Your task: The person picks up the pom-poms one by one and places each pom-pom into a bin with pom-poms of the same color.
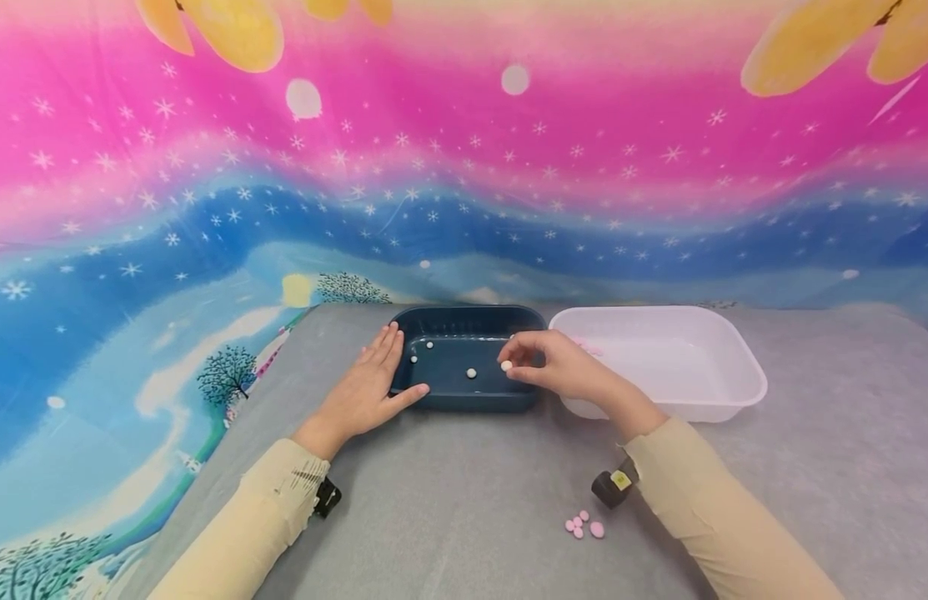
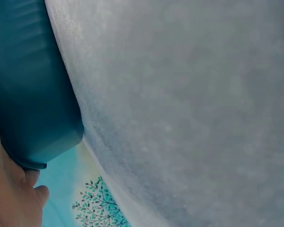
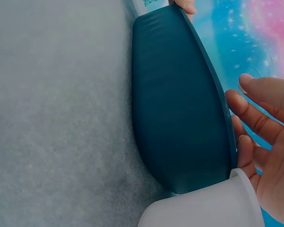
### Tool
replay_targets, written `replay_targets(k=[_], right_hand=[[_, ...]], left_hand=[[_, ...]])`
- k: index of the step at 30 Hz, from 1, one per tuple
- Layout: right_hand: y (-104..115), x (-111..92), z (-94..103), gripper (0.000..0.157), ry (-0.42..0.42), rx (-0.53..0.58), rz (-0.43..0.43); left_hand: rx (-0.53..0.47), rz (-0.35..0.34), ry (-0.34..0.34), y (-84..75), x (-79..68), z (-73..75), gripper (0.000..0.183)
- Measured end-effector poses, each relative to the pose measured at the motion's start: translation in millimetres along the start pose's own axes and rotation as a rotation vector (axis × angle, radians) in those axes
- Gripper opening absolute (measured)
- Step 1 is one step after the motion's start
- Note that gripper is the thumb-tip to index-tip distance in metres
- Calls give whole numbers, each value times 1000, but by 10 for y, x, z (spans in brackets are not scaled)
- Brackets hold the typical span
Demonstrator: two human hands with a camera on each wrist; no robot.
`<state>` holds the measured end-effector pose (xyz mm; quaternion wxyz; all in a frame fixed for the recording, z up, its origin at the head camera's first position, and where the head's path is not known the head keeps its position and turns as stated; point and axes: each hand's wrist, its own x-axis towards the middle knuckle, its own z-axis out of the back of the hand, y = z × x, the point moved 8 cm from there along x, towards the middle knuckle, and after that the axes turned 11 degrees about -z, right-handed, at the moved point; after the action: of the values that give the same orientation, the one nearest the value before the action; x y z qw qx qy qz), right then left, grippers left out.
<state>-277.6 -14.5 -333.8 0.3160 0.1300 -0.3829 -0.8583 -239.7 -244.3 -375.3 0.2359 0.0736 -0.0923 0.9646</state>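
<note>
While both hands sit mid-frame:
right hand (image 1: 561, 367): grip pinching a white bead (image 1: 506, 365), over the right end of the blue tray (image 1: 464, 315)
left hand (image 1: 369, 383): flat, fingers straight on the tray's left rim (steadying)
axis: tray long side runs left-right; white tray (image 1: 734, 392) just right of it
tabletop (image 1: 448, 500): pink beads (image 1: 584, 525) lower centre, nearer the right hand

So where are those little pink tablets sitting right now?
In the head view, the pink tablets lie loose on the grey table cover, near the front edge, beside the right sleeve and well short of both trays.
</note>
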Motion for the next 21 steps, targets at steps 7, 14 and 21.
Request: replay_targets(k=[7, 14, 21], right_hand=[[-38, 12, 3, 14, -18, -7, -8], [-68, 17, 23, 17, -47, -16, -17], [-79, 15, 42, 17, -60, -24, -24]], left_hand=[[7, -11, -5, -2, 0, -1, 96], [20, -14, -2, -4, 3, -8, 96], [17, -10, -16, 2, 4, -2, 96]])
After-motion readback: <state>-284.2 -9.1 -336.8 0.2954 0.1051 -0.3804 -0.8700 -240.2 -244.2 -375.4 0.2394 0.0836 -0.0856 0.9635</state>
